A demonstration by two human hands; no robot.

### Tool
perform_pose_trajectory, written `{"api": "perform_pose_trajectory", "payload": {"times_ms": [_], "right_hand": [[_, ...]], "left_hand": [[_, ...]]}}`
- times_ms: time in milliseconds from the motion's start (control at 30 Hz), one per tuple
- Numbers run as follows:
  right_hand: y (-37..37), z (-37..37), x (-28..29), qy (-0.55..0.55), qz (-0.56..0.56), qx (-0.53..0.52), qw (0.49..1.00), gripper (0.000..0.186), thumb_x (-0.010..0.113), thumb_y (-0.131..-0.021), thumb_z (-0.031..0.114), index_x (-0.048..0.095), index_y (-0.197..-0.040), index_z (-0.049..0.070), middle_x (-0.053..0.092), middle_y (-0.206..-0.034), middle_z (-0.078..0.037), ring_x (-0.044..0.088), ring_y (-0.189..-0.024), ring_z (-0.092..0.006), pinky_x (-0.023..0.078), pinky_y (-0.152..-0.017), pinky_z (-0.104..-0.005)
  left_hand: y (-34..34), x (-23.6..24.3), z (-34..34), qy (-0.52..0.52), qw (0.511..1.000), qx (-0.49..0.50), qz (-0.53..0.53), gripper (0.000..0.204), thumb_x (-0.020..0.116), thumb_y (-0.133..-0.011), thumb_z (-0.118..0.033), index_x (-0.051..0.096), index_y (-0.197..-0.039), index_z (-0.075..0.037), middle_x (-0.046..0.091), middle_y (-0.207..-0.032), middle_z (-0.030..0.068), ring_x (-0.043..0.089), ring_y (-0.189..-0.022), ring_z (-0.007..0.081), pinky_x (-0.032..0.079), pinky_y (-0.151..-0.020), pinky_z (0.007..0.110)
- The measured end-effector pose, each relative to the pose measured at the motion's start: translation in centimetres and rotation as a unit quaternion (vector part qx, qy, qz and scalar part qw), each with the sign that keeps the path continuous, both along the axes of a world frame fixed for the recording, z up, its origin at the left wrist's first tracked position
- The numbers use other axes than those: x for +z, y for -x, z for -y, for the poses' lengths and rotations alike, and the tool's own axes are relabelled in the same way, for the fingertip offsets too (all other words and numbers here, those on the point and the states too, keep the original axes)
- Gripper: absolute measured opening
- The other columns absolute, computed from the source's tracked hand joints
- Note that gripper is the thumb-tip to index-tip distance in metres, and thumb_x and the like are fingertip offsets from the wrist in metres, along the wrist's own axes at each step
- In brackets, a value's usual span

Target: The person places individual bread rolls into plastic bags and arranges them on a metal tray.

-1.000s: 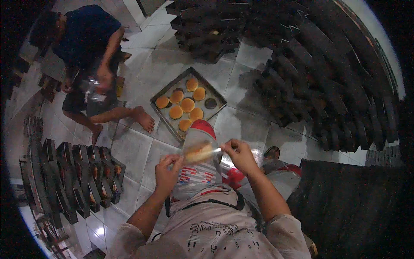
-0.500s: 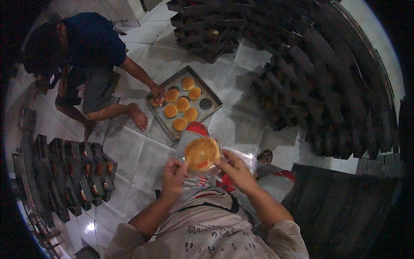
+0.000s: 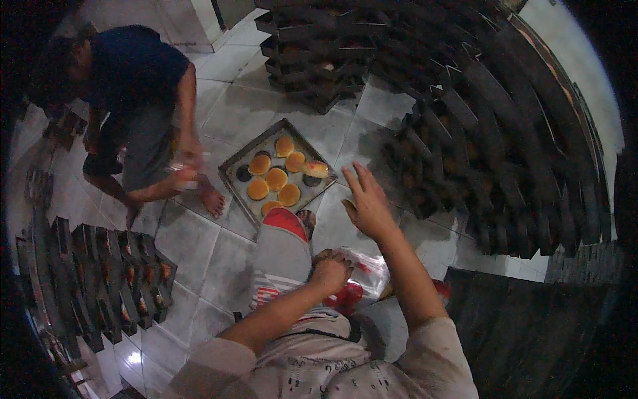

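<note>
While hovering off tray, right corner: right hand nearer, fingers apart | glossy bun inboard, long axis roughly left-right | left hand: cannot tell grip

A beige printed shirt with 2 short sleeves tops grey and red legwear.

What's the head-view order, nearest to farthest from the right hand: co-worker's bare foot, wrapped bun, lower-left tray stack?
1. Wrapped bun, at the baking tray's right corner
2. Co-worker's bare foot, left of that tray
3. Tray stack, lower left
</note>
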State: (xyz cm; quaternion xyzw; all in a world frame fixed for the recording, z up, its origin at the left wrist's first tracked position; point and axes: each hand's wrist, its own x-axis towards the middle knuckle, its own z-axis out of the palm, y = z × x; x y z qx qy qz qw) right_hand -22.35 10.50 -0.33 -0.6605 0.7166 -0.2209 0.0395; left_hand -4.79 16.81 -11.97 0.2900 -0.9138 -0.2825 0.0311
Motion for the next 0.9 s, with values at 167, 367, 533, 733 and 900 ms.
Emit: {"api": "perform_pose_trajectory", "payload": {"times_ms": [167,367,533,733,900], "right_hand": [[3.1,-10.4,-0.6,-0.138,0.117,-0.057,0.982,0.060,0.063,-0.077,0.016,0.040,-0.132,0.009,0.045,-0.125,-0.020,0.040,-0.118,-0.0392,0.033,-0.099,-0.0451],[1.7,-17.9,0.2,-0.132,0.236,-0.028,0.962,0.051,0.071,-0.074,0.021,0.052,-0.118,0.004,0.055,-0.109,-0.018,0.053,-0.100,-0.0332,0.041,-0.087,-0.0399],[1.7,-15.3,2.0,-0.198,0.298,0.033,0.933,0.027,0.070,-0.075,0.019,0.064,-0.097,0.005,0.063,-0.096,-0.012,0.057,-0.094,-0.0276,0.044,-0.083,-0.0374],[3.9,-5.0,-0.8,-0.290,0.504,-0.016,0.814,0.029,0.061,-0.084,0.028,0.065,-0.093,0.000,0.065,-0.089,-0.009,0.059,-0.085,-0.0189,0.045,-0.079,-0.0309],[4.8,5.2,-15.6,-0.257,0.566,-0.160,0.767,0.037,0.058,-0.086,0.033,0.062,-0.101,-0.001,0.065,-0.089,-0.008,0.059,-0.080,-0.0166,0.045,-0.075,-0.0296]], "left_hand": [[1.4,0.1,-1.9,0.065,0.987,-0.123,0.085,0.023,0.057,-0.075,-0.017,0.065,-0.093,-0.004,0.055,-0.105,0.0117,0.050,-0.103,0.0324,0.039,-0.091,0.047],[0.7,5.1,-0.3,0.029,0.979,-0.180,-0.088,0.022,0.056,-0.076,-0.014,0.063,-0.096,-0.007,0.053,-0.115,0.0108,0.045,-0.115,0.0254,0.031,-0.099,0.050],[1.2,14.1,3.1,-0.261,0.953,-0.026,-0.149,0.021,0.061,-0.081,-0.018,0.062,-0.096,-0.004,0.056,-0.112,0.0120,0.057,-0.099,0.0207,0.043,-0.085,0.038],[-2.1,12.9,9.5,-0.353,0.916,0.188,0.001,0.025,0.061,-0.083,-0.023,0.062,-0.097,-0.003,0.064,-0.091,0.0134,0.061,-0.081,0.0295,0.048,-0.072,0.033],[-3.6,6.7,12.4,-0.129,0.959,0.242,-0.077,0.016,0.058,-0.083,-0.017,0.063,-0.092,-0.006,0.064,-0.089,0.0128,0.061,-0.082,0.0298,0.046,-0.074,0.038]]}}
